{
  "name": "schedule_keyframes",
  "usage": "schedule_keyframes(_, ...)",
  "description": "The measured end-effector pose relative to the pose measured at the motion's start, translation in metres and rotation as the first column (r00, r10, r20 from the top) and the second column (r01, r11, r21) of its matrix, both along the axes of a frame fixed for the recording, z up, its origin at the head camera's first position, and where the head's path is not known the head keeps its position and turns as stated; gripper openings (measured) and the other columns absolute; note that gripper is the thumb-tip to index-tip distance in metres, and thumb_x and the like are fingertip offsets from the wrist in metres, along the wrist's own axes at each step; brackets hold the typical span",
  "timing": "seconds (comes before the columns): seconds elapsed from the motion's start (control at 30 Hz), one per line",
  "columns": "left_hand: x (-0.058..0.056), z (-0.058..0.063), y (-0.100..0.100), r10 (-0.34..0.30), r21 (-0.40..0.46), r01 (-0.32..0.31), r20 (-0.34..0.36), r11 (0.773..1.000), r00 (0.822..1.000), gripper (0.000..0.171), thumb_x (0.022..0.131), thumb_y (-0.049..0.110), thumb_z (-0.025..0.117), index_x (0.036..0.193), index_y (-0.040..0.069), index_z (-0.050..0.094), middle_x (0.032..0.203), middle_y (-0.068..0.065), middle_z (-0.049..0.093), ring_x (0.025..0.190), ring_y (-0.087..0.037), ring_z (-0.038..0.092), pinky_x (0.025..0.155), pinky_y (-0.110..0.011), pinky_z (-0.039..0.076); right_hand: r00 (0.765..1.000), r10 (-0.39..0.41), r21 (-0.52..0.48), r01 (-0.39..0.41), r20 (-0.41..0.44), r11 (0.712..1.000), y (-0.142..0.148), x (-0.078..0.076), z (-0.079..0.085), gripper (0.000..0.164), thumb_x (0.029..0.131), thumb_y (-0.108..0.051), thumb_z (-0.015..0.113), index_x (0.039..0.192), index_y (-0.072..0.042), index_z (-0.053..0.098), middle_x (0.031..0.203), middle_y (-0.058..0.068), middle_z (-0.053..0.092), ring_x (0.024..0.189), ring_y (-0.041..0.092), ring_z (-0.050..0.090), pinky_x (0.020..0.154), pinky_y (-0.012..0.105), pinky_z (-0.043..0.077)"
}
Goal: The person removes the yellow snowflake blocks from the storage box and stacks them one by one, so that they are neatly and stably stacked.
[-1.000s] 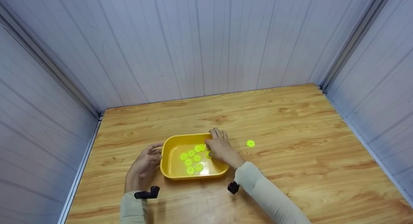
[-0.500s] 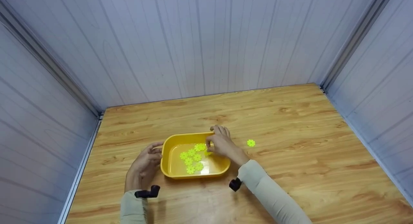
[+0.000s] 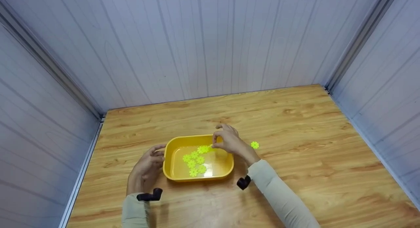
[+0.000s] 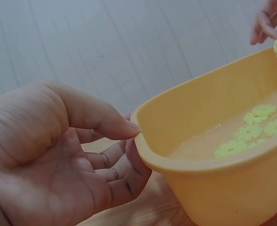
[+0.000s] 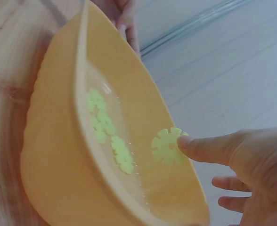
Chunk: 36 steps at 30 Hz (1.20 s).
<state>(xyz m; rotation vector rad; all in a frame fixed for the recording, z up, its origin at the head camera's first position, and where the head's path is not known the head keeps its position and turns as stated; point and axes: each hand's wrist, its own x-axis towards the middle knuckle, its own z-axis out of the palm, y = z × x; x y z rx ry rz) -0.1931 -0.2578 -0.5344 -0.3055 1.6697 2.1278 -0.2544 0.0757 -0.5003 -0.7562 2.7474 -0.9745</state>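
A yellow plastic basin stands on the wooden table, with several yellow-green snowflake building discs lying on its floor, some overlapping. At its left end my left hand holds the rim; the left wrist view shows the thumb on top and curled fingers at the outer side. Over the basin's right part, my right hand pinches one snowflake disc between thumb and index finger. That disc is held up at rim height, and the other right-hand fingers are spread away from it.
One loose snowflake disc lies on the table to the right of the basin, close to my right wrist. Pale panelled walls bound the table at the back and both sides.
My right hand has lifted a disc from the basin floor, rising and shifting slightly to the right. The left hand and basin have stayed about where they were.
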Motion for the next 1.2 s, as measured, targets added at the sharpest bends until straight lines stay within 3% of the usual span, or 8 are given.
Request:
schedule_keyframes(0.4,0.000,-0.002,0.000,0.004,-0.013,-0.005,-0.029,1.000,1.000,0.059,0.086,-0.009,0.053,0.140,0.007,0.034,0.111,-0.010,0.055,0.089,-0.020,0.058,0.081,-0.034,0.047,0.999,-0.030,-0.045,0.031,0.039,0.998,0.020,-0.008,0.009,0.014,0.085,-0.031,0.071,0.078,-0.023,0.062,0.144,0.009,0.042,0.137,0.034,0.032,0.112,0.059,0.013)
schedule_keyframes(0.57,0.000,-0.001,0.001,0.008,0.000,-0.008,-0.013,1.000,1.000,0.060,0.086,-0.009,0.053,0.140,0.008,0.034,0.111,-0.009,0.055,0.090,-0.020,0.057,0.082,-0.035,0.048,0.997,-0.047,-0.068,0.051,0.056,0.996,0.031,-0.014,0.012,0.015,0.086,-0.031,0.071,0.080,-0.020,0.063,0.142,0.009,0.045,0.134,0.034,0.035,0.111,0.058,0.020)
schedule_keyframes(0.77,0.000,0.000,0.001,-0.004,0.018,0.004,-0.012,1.000,1.000,0.059,0.087,-0.009,0.052,0.140,0.008,0.034,0.112,-0.009,0.055,0.091,-0.020,0.057,0.084,-0.035,0.047,0.991,-0.073,-0.168,0.092,0.115,0.981,0.051,-0.021,0.012,0.014,0.087,-0.027,0.070,0.084,-0.016,0.062,0.139,0.011,0.044,0.135,0.031,0.036,0.109,0.055,0.030)
schedule_keyframes(1.0,0.000,-0.001,0.001,-0.011,0.033,0.011,-0.020,0.999,1.000,0.058,0.087,-0.009,0.052,0.140,0.008,0.035,0.112,-0.009,0.055,0.091,-0.020,0.058,0.086,-0.036,0.046,0.983,-0.099,-0.223,0.132,0.152,0.966,0.073,-0.026,0.013,0.017,0.087,-0.027,0.070,0.085,-0.013,0.061,0.144,0.017,0.040,0.136,0.037,0.034,0.108,0.060,0.027)
schedule_keyframes(1.2,0.001,0.000,0.001,-0.002,-0.002,0.002,-0.037,1.000,0.999,0.057,0.088,-0.009,0.052,0.140,0.007,0.035,0.113,-0.010,0.057,0.092,-0.021,0.058,0.087,-0.037,0.047,0.976,-0.108,-0.241,0.153,0.192,0.958,0.088,-0.028,0.011,0.017,0.088,-0.028,0.069,0.086,-0.013,0.061,0.143,0.015,0.040,0.136,0.037,0.032,0.109,0.062,0.024)
